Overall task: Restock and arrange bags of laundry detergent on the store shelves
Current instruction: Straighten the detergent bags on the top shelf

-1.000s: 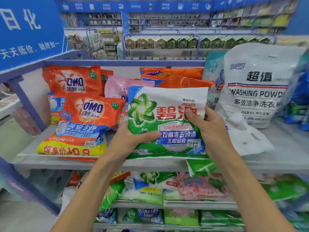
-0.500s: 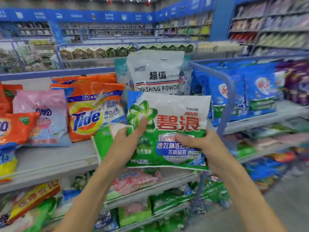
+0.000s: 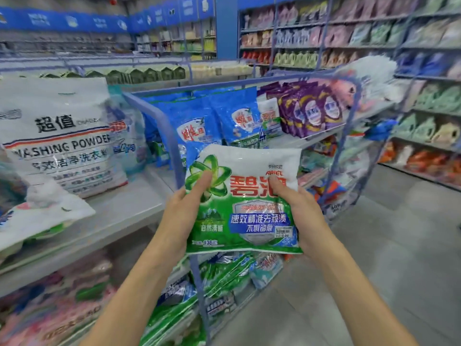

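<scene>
I hold a green-and-white Ariel detergent bag (image 3: 249, 216) upright in front of me, out in the aisle at the corner of the shelf unit. My left hand (image 3: 183, 208) grips its left edge with the thumb lying over the green logo. My right hand (image 3: 299, 211) grips its right edge, thumb on the red lettering. The fingers of both hands are hidden behind the bag.
A big white washing powder bag (image 3: 62, 141) stands on the grey shelf (image 3: 124, 208) at left. Blue bags (image 3: 219, 121) and purple pouches (image 3: 309, 108) fill the end shelf behind a blue frame post (image 3: 174, 158). Green bags (image 3: 224, 273) lie on lower shelves. Grey aisle floor (image 3: 386, 258) lies right.
The view has swung right, from the orange and pink bags past the white bag to the shelf end. The bag left the shelf and stays gripped in both hands.
</scene>
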`<state>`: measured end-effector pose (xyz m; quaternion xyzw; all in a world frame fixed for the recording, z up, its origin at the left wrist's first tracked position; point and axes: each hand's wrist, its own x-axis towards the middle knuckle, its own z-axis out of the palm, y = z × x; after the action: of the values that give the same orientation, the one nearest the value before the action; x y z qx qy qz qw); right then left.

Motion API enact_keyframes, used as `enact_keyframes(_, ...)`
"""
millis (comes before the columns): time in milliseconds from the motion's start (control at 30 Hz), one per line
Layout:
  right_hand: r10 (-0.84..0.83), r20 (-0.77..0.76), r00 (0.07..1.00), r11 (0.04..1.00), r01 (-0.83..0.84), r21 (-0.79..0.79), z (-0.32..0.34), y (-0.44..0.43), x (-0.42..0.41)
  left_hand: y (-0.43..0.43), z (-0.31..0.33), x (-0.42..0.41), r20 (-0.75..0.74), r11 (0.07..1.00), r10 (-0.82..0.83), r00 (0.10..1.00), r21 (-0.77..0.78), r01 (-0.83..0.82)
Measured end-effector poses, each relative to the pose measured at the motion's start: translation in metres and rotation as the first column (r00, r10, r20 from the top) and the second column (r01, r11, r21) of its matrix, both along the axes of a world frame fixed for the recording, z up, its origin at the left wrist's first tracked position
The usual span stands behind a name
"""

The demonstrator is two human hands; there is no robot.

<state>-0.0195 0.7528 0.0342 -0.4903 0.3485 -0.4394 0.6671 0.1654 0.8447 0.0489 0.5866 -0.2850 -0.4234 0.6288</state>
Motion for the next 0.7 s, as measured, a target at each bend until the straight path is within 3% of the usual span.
enact_keyframes(300,-0.222,0.016,0.975,0.968,0.222,-0.113,-0.001,-0.113,-0.067,-0.138,-0.004,-0.067,-0.052,0.986,-0.167,0.985,0.000,0.167)
enact_keyframes(700,-0.192,-0.012,0.981,0.973,0.189,-0.135,0.005,-0.319,-0.098,-0.344,-0.016,-0.098,-0.008,0.999,-0.014,1.000,-0.035,0.014)
